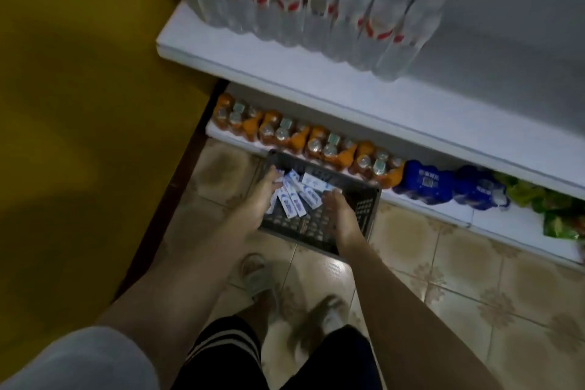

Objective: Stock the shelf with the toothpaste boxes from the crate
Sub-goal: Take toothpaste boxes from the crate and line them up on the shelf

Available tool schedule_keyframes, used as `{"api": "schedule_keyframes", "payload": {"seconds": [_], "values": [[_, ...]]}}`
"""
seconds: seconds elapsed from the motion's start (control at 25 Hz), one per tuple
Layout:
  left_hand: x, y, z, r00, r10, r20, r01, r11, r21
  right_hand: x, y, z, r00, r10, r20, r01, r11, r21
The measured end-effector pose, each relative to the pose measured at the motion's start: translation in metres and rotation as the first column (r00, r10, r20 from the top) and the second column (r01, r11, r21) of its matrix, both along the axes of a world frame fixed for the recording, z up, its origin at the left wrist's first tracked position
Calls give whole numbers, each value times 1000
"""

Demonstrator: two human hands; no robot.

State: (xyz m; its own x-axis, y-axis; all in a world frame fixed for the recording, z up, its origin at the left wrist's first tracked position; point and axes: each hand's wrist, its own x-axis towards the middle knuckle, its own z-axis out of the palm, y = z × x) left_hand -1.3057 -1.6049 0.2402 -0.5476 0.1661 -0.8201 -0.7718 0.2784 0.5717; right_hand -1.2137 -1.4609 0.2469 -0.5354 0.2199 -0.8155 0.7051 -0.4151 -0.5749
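A dark plastic crate (364,212) stands on the tiled floor against the lowest shelf. Several white-and-blue toothpaste boxes (296,198) lie fanned out in its left half. My left hand (261,199) reaches in from the left, and its fingers curl round the left ends of a few boxes. On the right, the fingertips of my right hand (337,210) curl down over the end of one box (315,184). The white shelf (285,70) above has bare room along its front edge.
Shrink-wrapped water bottles (316,3) fill the back of the white shelf. Orange drink bottles (316,146), blue packs (424,182) and green packets (557,209) line the lowest shelf. A yellow wall (79,104) stands at left. My feet (256,272) are just behind the crate.
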Motion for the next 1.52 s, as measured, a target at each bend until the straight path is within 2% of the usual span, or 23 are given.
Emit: {"api": "schedule_keyframes", "payload": {"seconds": [0.2,0.36,0.52,0.64,0.72,0.92,1.0,1.12,1.28,1.52], "values": [[17,7,-146,974,84,212,-74,996,-57,-1,-5,-135,984,59,168,-54,998,-33],[35,28,-264,935,175,309,-143,982,-123,-3,8,-251,957,106,270,-93,994,-62],[32,45,-375,945,95,312,-56,990,-132,-8,21,-370,935,152,320,-145,988,-47],[21,50,-446,945,109,308,-71,989,-133,-14,24,-444,929,194,316,-189,981,-46],[16,52,-482,949,128,287,-89,985,-147,-17,23,-483,934,238,265,-255,967,29],[16,65,-521,945,203,256,-184,978,-94,-22,23,-540,898,420,129,-438,879,189],[16,70,-523,928,245,282,-236,969,-67,-22,23,-551,880,459,121,-474,858,196],[19,78,-517,903,261,341,-238,965,-110,-15,23,-551,867,475,153,-497,845,196],[22,85,-507,885,299,357,-260,953,-154,-2,32,-547,838,517,174,-545,788,285],[21,83,-516,919,214,332,-158,970,-187,4,41,-533,883,462,84,-466,839,281]]}}
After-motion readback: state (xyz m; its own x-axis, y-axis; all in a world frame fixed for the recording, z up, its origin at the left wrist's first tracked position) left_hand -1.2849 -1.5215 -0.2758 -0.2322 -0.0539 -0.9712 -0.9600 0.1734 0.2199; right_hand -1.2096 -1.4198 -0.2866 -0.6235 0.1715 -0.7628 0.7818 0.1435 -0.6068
